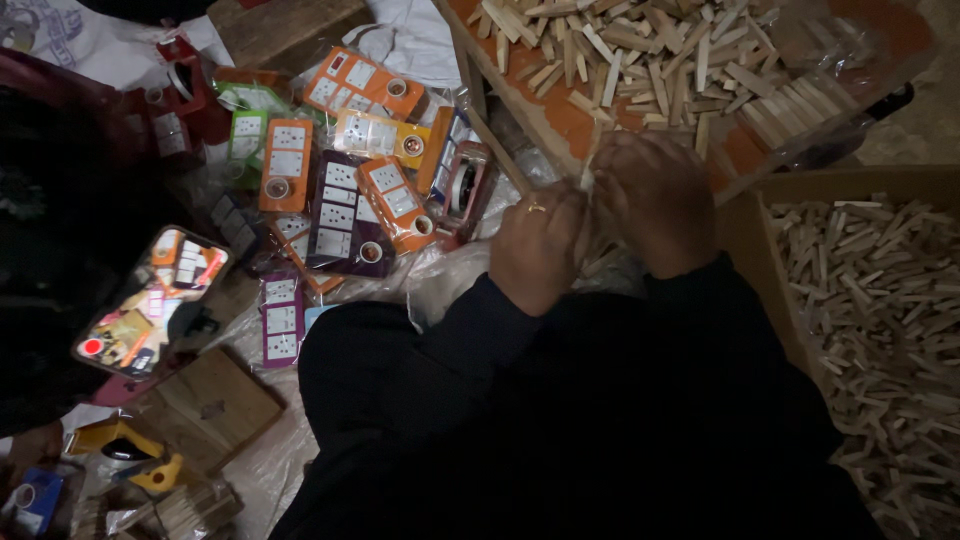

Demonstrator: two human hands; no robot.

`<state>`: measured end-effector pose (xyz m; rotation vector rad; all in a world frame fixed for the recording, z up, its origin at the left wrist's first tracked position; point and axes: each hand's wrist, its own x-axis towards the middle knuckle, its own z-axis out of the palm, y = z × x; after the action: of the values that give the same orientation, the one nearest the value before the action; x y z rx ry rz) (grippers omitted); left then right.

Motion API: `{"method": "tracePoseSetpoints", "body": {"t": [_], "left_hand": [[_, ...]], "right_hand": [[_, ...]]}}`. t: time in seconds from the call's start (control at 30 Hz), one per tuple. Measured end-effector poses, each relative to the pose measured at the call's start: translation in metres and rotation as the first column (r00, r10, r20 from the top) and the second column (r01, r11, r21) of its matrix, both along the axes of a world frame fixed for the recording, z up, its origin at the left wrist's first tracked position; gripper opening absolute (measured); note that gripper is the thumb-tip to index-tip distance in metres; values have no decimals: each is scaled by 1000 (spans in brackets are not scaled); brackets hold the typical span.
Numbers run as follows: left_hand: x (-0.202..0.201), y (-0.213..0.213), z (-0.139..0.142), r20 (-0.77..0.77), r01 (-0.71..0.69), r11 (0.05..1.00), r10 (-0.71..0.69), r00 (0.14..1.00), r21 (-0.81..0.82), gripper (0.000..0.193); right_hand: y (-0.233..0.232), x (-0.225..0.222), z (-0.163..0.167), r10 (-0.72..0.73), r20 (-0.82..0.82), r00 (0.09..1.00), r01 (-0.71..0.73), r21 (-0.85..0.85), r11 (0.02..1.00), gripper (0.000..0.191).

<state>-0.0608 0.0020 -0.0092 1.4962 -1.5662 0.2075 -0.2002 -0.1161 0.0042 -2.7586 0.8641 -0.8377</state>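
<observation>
My left hand [535, 245], with a ring on one finger, and my right hand [650, 200] are pressed close together just in front of my dark-sleeved arms. Both are closed around small pale wooden sticks [600, 262]; a thin stick [590, 165] pokes up between them. Just beyond the hands lies an orange tray [560, 115] heaped with several short wooden sticks [650, 50]. What exactly the fingers pinch is hidden by the backs of the hands.
A cardboard box [750, 235] full of wooden sticks stands at the right. Left of the hands lie several colourful switch-and-socket boards [345, 205] in plastic. A phone [150, 300] shows a camera picture at the left. A wooden block [205, 405] and yellow tool [130, 455] lie lower left.
</observation>
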Motion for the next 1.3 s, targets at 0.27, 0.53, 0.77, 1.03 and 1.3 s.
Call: {"method": "tracePoseSetpoints", "body": {"t": [0.27,0.53,0.77,1.03,1.3], "left_hand": [[-1,-1,-7,-33,50,999,-50,998,-11,14],[-2,-3,-13,-54,-13,998,10,998,-65,14],[2,-4,-12,-85,41,996,-48,995,-82,18],[2,-1,-8,7,13,996,-12,1000,-90,22],[0,-3,-12,12,-31,995,32,999,-92,17]], "right_hand": [[0,-3,0,55,-8,998,-55,-85,995,12],[3,1,7,100,-20,995,-102,-118,988,14],[6,3,8,4,146,989,-14,67,998,14],[6,3,12,-9,185,983,-21,158,987,8],[8,4,17,38,145,989,-47,58,997,12]]}}
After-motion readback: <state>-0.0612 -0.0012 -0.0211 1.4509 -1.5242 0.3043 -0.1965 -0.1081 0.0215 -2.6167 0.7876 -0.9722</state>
